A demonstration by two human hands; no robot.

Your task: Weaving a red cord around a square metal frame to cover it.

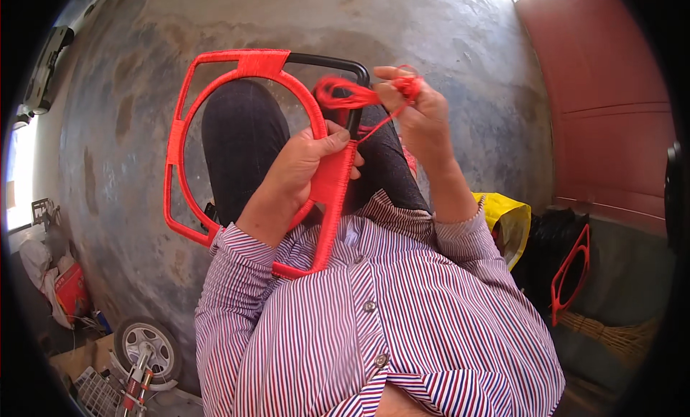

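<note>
While left hand (302, 158) grips red-wrapped black tubular frame (333, 176), likely to steady it, we see right hand (422, 119) clasping looped red cord (359, 96), probably for tension.

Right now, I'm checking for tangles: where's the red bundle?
The red bundle is in the right hand, head view, right of upper centre, by the frame's black corner.

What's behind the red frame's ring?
Through the ring: a dark-trousered knee and some grey floor. The left hand and forearm cover its lower right, so what lies behind them cannot be seen.
</note>
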